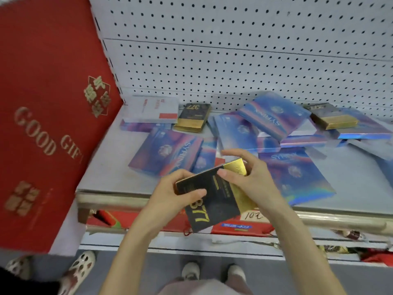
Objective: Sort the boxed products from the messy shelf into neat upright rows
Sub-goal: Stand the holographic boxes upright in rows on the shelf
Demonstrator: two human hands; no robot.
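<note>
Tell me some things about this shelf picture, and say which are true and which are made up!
1. The left hand and right hand both hold a black and gold box. True.
2. The blue ones on the shelf stand in neat upright rows. False: the blue boxes lie flat, scattered and overlapping.
3. The back wall is full of small holes. True.
4. The big bag on the left is green. False: the gift bag is red with gold letters.
</note>
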